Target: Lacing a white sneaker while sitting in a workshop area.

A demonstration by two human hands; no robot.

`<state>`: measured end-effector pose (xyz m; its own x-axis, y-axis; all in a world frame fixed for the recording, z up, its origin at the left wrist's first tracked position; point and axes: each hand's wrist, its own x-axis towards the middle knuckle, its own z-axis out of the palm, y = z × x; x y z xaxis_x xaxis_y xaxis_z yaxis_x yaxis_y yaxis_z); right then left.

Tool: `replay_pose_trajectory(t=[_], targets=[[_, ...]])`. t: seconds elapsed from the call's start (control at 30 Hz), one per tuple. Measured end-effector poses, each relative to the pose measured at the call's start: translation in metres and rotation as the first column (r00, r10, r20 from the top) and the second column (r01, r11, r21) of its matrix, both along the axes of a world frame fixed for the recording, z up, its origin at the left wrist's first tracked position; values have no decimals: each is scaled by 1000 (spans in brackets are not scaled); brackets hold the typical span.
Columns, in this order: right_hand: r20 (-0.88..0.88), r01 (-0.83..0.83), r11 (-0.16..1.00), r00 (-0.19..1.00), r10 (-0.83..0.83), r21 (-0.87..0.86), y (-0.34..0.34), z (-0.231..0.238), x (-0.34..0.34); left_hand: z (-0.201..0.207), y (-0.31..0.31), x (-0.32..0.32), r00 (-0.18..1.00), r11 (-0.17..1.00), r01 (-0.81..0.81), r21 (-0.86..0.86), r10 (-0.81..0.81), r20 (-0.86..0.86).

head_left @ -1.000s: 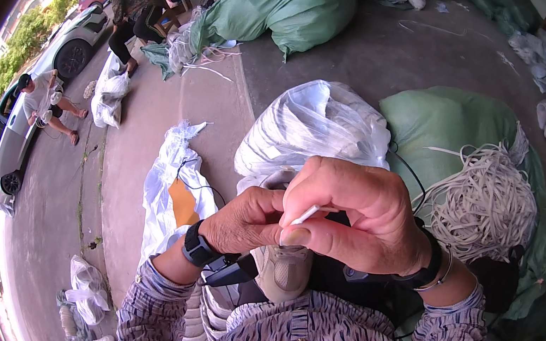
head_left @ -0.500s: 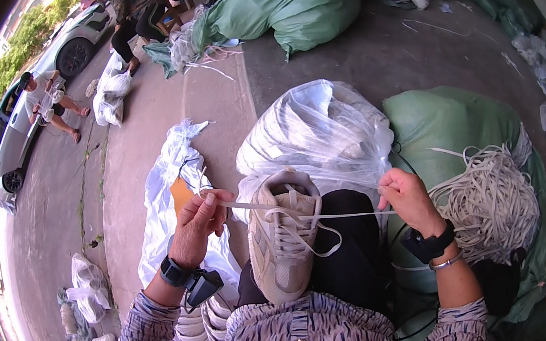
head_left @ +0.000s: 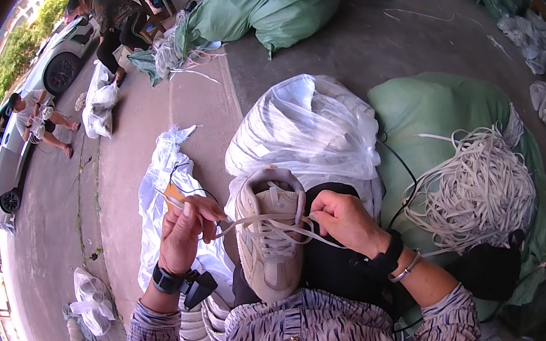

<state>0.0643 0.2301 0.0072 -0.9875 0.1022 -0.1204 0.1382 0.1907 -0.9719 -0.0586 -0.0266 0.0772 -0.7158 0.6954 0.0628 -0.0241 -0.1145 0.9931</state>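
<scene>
A beige sneaker [head_left: 270, 276] rests on my lap with its toe toward me. Its cream shoelace [head_left: 258, 219] runs across the tongue. On the left side of the shoe, my left hand [head_left: 184, 229] pinches one part of the lace between thumb and fingers. My right hand [head_left: 347, 222] is closed on another part, close to the shoe's right edge, and a loop hangs below it. A big heap of loose cream laces [head_left: 473, 191] lies to the right on a green sack [head_left: 411, 110].
Beyond my knees sits a white plastic bag [head_left: 308, 126] packed full. White plastic sheeting [head_left: 155, 184] lies on the ground to the left. Farther off are another green sack [head_left: 270, 6], two other people, and parked cars [head_left: 7, 157]. A black cable [head_left: 416, 182] curves past the laces.
My right hand has moved left and slightly down toward the shoe. The lace stretched tight between my hands has slackened into loops. My left hand has shifted slightly left.
</scene>
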Motion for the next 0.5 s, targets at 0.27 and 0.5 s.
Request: replay_pose_trajectory(t=[0.27,0.5], targets=[[19,78,986,997,-76,-150,-8,12,-4,-5,15,19,625,826,-78,-558,-395,-673],[8,60,994,998,-61,96,-11,12,-3,-18,-5,43,643,851,-70,-521,-361,-675]])
